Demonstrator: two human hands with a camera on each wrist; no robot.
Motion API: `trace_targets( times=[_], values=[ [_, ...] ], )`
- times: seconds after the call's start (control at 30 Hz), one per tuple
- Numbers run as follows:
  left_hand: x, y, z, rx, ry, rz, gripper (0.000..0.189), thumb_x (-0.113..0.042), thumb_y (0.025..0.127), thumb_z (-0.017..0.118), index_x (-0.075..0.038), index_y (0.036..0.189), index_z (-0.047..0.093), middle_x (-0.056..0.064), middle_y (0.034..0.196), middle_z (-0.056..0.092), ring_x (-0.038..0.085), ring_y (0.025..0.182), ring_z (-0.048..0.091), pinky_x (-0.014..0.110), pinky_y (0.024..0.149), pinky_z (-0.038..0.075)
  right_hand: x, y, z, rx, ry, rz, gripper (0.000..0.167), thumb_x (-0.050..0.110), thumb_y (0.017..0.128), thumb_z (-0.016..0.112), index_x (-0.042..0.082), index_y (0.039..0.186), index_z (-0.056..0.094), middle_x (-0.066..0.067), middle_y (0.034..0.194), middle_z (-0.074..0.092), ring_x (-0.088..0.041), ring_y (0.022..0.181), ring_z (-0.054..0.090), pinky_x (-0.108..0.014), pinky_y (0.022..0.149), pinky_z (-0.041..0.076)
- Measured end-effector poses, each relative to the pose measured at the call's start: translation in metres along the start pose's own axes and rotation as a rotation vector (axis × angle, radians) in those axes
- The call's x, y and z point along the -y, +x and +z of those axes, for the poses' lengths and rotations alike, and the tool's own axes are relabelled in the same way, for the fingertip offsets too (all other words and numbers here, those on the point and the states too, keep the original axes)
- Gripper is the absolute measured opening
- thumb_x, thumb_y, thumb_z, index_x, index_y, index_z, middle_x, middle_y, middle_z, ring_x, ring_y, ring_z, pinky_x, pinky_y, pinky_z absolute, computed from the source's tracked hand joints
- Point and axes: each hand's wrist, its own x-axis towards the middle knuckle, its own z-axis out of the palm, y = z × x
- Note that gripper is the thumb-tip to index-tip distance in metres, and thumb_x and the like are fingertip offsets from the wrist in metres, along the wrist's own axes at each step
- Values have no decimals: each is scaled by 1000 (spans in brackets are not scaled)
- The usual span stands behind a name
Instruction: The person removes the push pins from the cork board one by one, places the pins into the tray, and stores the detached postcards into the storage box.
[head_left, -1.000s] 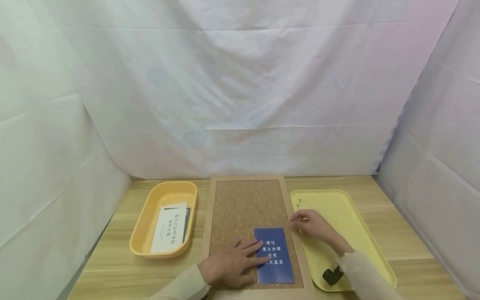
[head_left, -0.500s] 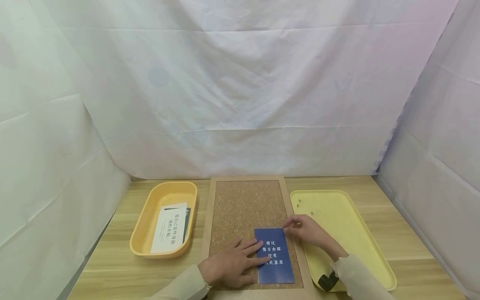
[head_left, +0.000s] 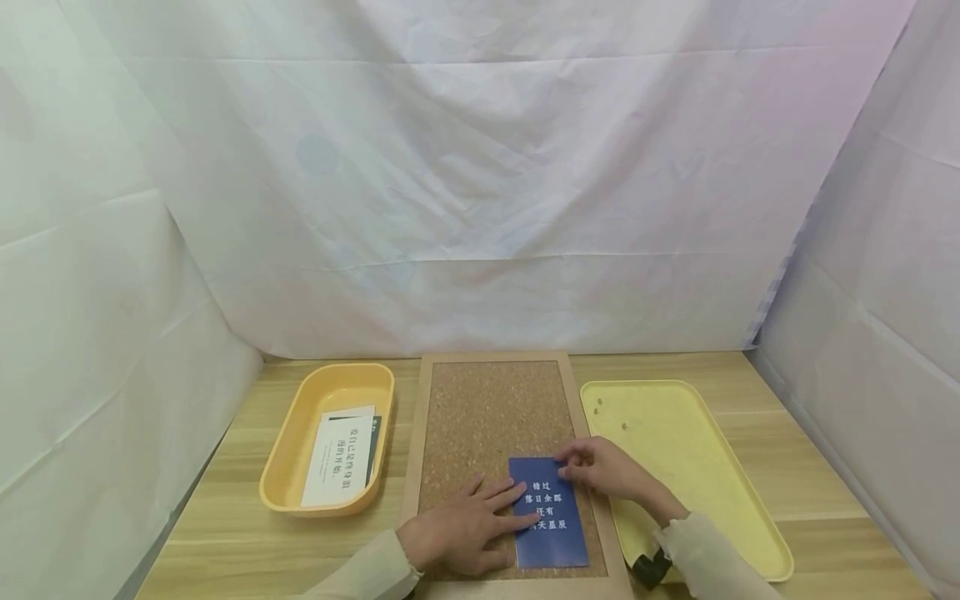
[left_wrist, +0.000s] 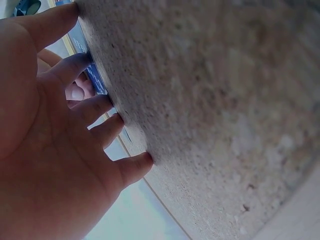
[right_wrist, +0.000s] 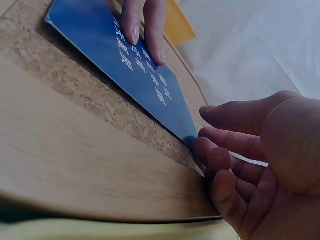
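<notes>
A blue card [head_left: 551, 537] with white characters lies flat on the framed corkboard [head_left: 491, 408], towards its near right. My left hand [head_left: 468, 525] is spread over the board, with fingertips resting on the card's left part. In the left wrist view, the left hand's straight fingers [left_wrist: 132, 169] touch the cork. At the card's upper right corner is my right hand [head_left: 603, 468], its fingers bent and thumb close to the index finger. The right wrist view shows the right hand [right_wrist: 250, 165] beside that corner; anything between the fingertips cannot be made out.
To the left, an orange basin [head_left: 281, 467] holds several cards [head_left: 337, 462]. A yellow tray [head_left: 697, 467] lies right of the board, with a few tiny metallic pieces [head_left: 625, 427] near its far left. White cloth [head_left: 480, 208] walls enclose the wooden table [head_left: 217, 492].
My right hand has moved left from the tray's edge to the card's upper right corner, uncovering another tiny piece in the tray. The left hand and the card have stayed still.
</notes>
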Motion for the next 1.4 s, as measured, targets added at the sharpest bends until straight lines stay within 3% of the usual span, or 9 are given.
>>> trace_targets(
  times=[0.73,1.4],
  values=[
    [0,-1,-2,-16,12,8,57,-52,101,46,-42,154,28,-1,165,19,19,152,17,53,120,23,-4,0,2,2,-5,-31,27,17,93,69,4,117,71,4,77,61,-4,63,51,-18,53,40],
    [-1,0,0,-18,10,7,57,-52,101,46,-42,154,30,0,165,20,19,152,17,54,120,23,-2,1,1,-5,-3,9,28,17,93,69,4,117,70,5,76,60,-4,60,50,-18,51,39]
  ],
)
